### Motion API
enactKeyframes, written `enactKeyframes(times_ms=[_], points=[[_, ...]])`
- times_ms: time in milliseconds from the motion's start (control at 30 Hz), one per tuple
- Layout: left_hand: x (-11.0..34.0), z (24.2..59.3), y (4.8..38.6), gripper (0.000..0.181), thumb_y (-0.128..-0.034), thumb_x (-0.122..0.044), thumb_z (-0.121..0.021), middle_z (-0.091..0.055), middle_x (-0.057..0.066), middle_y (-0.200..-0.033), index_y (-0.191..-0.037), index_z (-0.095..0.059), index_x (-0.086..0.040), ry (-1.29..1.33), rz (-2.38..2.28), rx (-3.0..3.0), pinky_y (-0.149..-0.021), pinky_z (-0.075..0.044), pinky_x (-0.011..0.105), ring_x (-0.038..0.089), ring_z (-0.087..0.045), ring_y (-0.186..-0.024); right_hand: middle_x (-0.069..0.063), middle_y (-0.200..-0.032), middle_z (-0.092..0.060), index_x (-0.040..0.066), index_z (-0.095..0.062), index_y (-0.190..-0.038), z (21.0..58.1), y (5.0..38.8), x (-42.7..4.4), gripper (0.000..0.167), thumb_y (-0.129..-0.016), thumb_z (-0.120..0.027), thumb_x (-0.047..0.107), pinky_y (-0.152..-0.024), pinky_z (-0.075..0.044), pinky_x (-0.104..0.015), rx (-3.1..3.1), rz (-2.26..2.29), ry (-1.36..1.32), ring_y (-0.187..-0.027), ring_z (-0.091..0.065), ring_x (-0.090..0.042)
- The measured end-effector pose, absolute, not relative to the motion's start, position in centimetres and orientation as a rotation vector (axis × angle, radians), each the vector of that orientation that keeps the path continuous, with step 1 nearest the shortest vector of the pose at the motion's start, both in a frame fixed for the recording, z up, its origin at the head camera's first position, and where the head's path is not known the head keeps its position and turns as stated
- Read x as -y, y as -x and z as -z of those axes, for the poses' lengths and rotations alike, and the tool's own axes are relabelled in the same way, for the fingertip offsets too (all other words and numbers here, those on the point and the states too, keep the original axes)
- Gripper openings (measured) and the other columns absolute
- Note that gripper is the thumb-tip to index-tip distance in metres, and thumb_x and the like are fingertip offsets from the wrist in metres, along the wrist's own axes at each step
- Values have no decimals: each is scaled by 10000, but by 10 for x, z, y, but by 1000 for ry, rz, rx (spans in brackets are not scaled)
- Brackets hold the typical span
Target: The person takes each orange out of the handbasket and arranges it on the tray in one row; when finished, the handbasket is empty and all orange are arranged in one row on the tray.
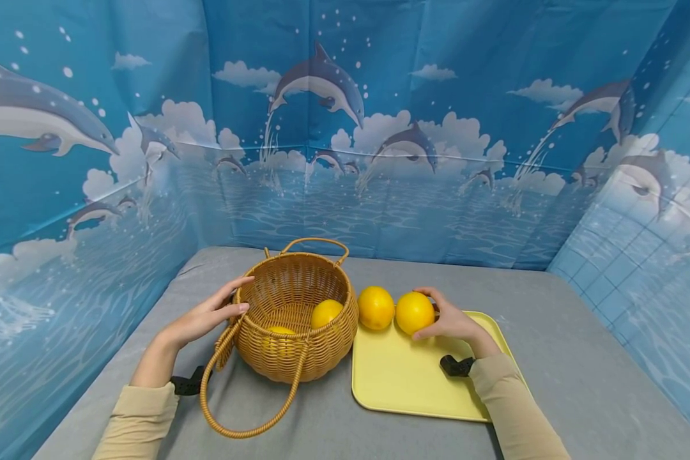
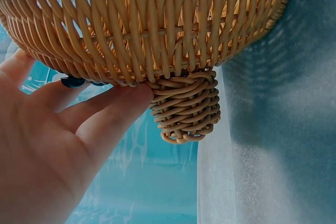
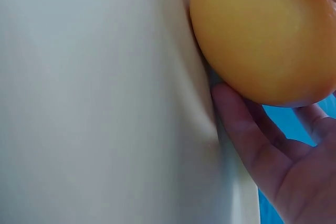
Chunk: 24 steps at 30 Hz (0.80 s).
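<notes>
My right hand (image 1: pixel 451 319) curls its thumb and fingers round an orange (image 1: pixel 414 314) at the far edge of the yellow tray (image 1: pixel 402 377). Up close in the right wrist view, the orange (image 3: pixel 262 35) has fingers against its underside. Just left of it sits a second orange (image 1: pixel 375 307), beside the wicker basket (image 1: pixel 333 348). Two oranges are visible inside the basket, one orange (image 1: pixel 326 313) at the right and another (image 1: pixel 280 331) partly hidden by the front rim. Against the basket's left side rests my left hand (image 1: pixel 204 317), fingers fairly straight and touching the weave (image 2: pixel 157 24).
One basket handle (image 1: pixel 247 434) hangs down in front onto the grey surface (image 1: pixel 575 358); the other handle (image 1: pixel 316 240) stands up at the back. A woven piece (image 2: pixel 186 106) juts from the basket by the left fingers. A dolphin-print curtain (image 1: pixel 345 198) encloses the table's back and sides.
</notes>
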<state>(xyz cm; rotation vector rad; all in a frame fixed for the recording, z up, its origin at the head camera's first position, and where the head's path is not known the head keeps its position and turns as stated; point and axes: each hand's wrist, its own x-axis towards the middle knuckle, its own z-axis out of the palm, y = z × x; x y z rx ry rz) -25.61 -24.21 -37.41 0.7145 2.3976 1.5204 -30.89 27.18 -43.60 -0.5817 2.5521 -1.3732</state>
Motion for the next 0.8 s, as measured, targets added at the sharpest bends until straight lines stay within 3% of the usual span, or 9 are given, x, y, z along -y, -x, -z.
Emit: enactKeyframes(times_ms=[633, 800], points=[[243, 375, 257, 567, -1005, -289, -449, -58, 126, -1553, -1506, -194, -212, -713, -1508, -2404, -971, -308, 589, 398, -143, -1373, -225, -1396, -330, 124, -244, -1451, 426, 303, -263, 924, -729, -820, 144, -888, -424, -506, -2518, 1402, 582, -1138, -482, -403], [242, 375, 257, 570, -1005, -295, -449, -53, 123, -1555, -1506, -192, -212, -709, -1501, -2406, -977, -298, 589, 397, -123, -1379, -221, -1442, -257, 153, -221, -1479, 424, 302, -265, 924, -760, -800, 179, -887, -430, -497, -2505, 1377, 605, -1153, -472, -416]])
